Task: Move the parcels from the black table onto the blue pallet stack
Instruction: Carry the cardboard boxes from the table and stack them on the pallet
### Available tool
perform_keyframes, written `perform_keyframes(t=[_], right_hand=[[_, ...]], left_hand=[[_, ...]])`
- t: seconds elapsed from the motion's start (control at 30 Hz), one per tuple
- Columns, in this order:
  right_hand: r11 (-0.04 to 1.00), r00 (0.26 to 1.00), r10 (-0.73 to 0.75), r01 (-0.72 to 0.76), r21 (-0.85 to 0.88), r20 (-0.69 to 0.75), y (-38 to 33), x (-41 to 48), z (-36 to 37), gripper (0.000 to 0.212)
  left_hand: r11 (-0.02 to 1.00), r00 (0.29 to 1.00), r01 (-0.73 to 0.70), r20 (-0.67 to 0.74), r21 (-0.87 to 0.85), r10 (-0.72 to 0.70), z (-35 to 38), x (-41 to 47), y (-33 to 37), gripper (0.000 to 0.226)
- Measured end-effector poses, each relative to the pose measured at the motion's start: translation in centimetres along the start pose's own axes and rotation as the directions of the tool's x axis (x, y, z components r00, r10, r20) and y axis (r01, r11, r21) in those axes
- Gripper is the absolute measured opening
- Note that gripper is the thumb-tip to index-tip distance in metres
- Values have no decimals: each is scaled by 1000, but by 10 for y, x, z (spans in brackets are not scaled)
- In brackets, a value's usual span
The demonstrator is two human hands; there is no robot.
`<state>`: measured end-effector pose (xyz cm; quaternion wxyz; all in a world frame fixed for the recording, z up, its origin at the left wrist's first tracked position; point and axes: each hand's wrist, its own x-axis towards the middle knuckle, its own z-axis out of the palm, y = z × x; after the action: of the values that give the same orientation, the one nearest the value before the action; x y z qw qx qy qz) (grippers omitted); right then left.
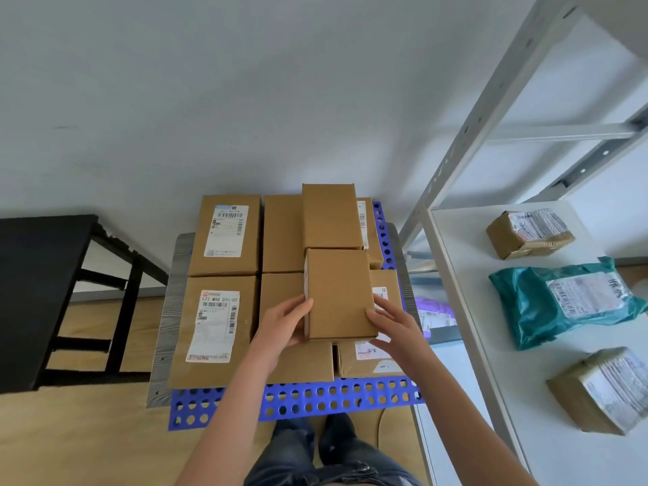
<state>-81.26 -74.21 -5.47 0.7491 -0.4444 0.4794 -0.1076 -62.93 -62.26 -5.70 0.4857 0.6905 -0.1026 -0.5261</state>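
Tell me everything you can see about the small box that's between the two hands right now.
The small plain box is closed brown cardboard, with no label on top and a pale strip along its left side. It sits level, on or just above the labelled boxes on the blue pallet, its far end meeting another plain box. The left hand grips its near left edge, the right hand its near right edge.
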Motion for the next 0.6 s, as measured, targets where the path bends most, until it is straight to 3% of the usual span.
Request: perform_keyframes(t=[0.27, 0.47, 0.6], right_hand=[[1000, 1000, 13, -13, -7, -25, 0, 8, -1, 41], [995, 999, -42, 39, -95, -33, -3, 10, -2, 46], [968, 983, -150, 124, -218, -107, -14, 10, -5, 52]], left_hand=[[999, 998, -8, -63, -34, 5, 3, 4, -7, 26], [992, 986, -34, -156, 122, 52, 6, 3, 1, 58], [953, 950, -125, -242, 276, 195, 3, -8, 8, 51]])
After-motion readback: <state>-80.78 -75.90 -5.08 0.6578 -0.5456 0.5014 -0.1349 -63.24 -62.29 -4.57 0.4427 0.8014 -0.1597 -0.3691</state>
